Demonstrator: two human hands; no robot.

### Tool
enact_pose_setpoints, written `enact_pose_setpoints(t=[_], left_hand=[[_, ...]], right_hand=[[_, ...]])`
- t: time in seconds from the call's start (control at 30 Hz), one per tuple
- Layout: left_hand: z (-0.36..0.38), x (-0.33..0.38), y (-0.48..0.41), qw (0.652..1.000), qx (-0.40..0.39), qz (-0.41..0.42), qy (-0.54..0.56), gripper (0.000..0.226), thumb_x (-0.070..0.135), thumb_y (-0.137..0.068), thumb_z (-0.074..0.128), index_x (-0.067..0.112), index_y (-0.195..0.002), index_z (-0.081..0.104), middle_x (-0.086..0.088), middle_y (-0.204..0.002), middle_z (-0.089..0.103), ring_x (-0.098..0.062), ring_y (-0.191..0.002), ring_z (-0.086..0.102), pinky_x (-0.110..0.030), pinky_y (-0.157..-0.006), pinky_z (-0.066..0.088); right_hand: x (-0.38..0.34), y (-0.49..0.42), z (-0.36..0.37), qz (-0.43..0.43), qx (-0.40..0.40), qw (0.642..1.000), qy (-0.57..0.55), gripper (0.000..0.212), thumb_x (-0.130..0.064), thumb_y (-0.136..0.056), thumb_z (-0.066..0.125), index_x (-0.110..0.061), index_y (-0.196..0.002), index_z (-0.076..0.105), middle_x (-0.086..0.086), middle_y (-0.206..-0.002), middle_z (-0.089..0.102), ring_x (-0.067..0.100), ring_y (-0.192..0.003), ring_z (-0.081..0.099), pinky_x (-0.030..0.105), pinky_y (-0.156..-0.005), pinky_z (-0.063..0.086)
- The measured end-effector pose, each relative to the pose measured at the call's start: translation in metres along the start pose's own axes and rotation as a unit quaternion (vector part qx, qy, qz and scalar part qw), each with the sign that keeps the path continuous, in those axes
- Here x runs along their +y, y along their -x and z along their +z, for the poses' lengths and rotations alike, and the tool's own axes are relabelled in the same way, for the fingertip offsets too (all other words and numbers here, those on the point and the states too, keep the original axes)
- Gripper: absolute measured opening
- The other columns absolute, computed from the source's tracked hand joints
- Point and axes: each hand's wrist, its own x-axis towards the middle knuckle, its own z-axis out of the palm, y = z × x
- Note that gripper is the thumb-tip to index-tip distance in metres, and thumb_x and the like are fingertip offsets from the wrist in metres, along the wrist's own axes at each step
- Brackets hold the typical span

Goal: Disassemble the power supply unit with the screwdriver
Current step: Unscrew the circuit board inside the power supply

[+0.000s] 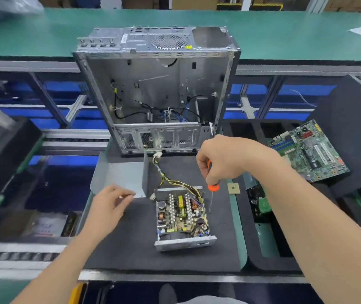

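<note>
Looking down from the head view, your right hand (225,159) grips the screwdriver (212,187) upright, tip just right of the power supply unit (182,216) — ready, I judge, for its board screws. The unit lies open-topped near the table's (131,249) near edge. Your left hand (109,205) hovers relaxed, holding nothing, by the cover (122,178) — parked clear.

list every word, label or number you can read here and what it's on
Nothing reads clearly in this view.
Yellow sticker on the computer case: too small.
White label on the case's rear: blurred.
Chip on the mat: marking too small.
Motherboard: printing blurred.
Screwdriver in the right hand: no marking shows.
</note>
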Motion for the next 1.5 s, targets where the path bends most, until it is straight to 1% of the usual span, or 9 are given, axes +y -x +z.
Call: enact_pose_setpoints(t=[0.17,0.47,0.7,0.8,1.0,1.13,1.2,1.3,1.5], left_hand=[[0.026,-0.035,0.030,1.000,-0.016,-0.021,-0.008,0.012,0.019,-0.087,0.086,0.022,-0.098,0.084,0.008,-0.092,0.061,-0.014,-0.086,0.062,-0.038,-0.086,0.055],[0.031,-0.048,0.024,0.999,-0.023,-0.034,0.027,0.016,0.024,-0.083,0.089,0.033,-0.095,0.082,0.014,-0.096,0.057,-0.008,-0.094,0.057,-0.027,-0.088,0.046],[0.022,-0.007,0.017,0.999,0.013,-0.026,0.028,0.022,0.017,-0.090,0.079,0.029,-0.109,0.078,0.008,-0.108,0.060,-0.016,-0.104,0.057,-0.037,-0.094,0.049],[0.027,0.054,0.010,0.994,0.037,0.049,0.092,0.021,0.015,-0.095,0.073,0.029,-0.110,0.077,0.012,-0.107,0.062,-0.010,-0.097,0.058,-0.026,-0.090,0.046],[0.063,0.152,-0.002,0.953,-0.196,0.183,0.139,0.019,0.017,-0.099,0.068,0.026,-0.114,0.075,0.023,-0.096,0.070,0.006,-0.091,0.062,-0.012,-0.083,0.044],[0.087,0.155,-0.003,0.927,-0.324,0.131,0.138,0.015,0.019,-0.105,0.064,0.028,-0.112,0.073,0.017,-0.095,0.074,-0.005,-0.090,0.065,-0.029,-0.084,0.052],[0.093,0.149,0.001,0.926,-0.341,0.107,0.121,0.022,0.018,-0.106,0.061,0.030,-0.119,0.074,0.012,-0.106,0.078,-0.017,-0.100,0.070,-0.038,-0.093,0.053],[0.102,0.142,0.007,0.926,-0.337,0.164,0.030,0.031,0.003,-0.105,0.057,0.022,-0.122,0.075,0.008,-0.112,0.076,-0.015,-0.105,0.067,-0.031,-0.096,0.051],[0.107,0.144,0.008,0.929,-0.304,0.196,-0.077,0.047,-0.017,-0.088,0.049,0.015,-0.114,0.071,0.002,-0.093,0.066,-0.021,-0.092,0.053,-0.035,-0.097,0.042]], right_hand=[[-0.021,-0.008,0.002,0.006,-0.020,1.000,0.020,0.009,-0.023,-0.070,0.079,-0.028,-0.072,0.071,-0.010,-0.067,0.071,0.011,-0.062,0.065,0.026,-0.049,0.045],[-0.023,0.007,0.006,0.041,0.008,0.999,0.005,0.010,-0.025,-0.069,0.080,-0.028,-0.071,0.071,-0.011,-0.077,0.072,0.013,-0.076,0.068,0.035,-0.062,0.058],[-0.004,0.027,0.014,0.056,0.056,0.997,-0.022,0.012,-0.030,-0.073,0.079,-0.028,-0.074,0.068,-0.015,-0.060,0.061,0.002,-0.046,0.057,0.023,-0.048,0.039],[0.004,0.032,0.025,0.044,0.057,0.997,-0.036,0.013,-0.032,-0.075,0.077,-0.027,-0.075,0.065,-0.017,-0.058,0.061,0.002,-0.046,0.057,0.023,-0.047,0.037],[0.022,0.036,0.062,0.010,0.072,0.994,-0.078,0.014,-0.031,-0.077,0.075,-0.025,-0.075,0.062,-0.010,-0.067,0.055,0.008,-0.066,0.053,0.028,-0.049,0.034],[0.035,0.036,0.076,-0.006,0.075,0.991,-0.111,0.012,-0.028,-0.078,0.072,-0.025,-0.074,0.061,-0.008,-0.072,0.057,0.015,-0.067,0.056,0.029,-0.053,0.040],[0.041,0.036,0.081,-0.017,0.081,0.988,-0.128,0.012,-0.030,-0.079,0.071,-0.024,-0.074,0.063,-0.008,-0.070,0.056,0.014,-0.064,0.054,0.029,-0.052,0.039],[0.047,0.037,0.086,-0.021,0.090,0.985,-0.143,0.012,-0.027,-0.078,0.071,-0.022,-0.073,0.062,-0.008,-0.061,0.050,0.012,-0.058,0.048,0.026,-0.049,0.032],[0.057,0.034,0.091,-0.006,0.108,0.981,-0.163,0.012,-0.018,-0.074,0.070,-0.022,-0.071,0.059,-0.007,-0.061,0.050,0.012,-0.058,0.048,0.024,-0.050,0.032]])
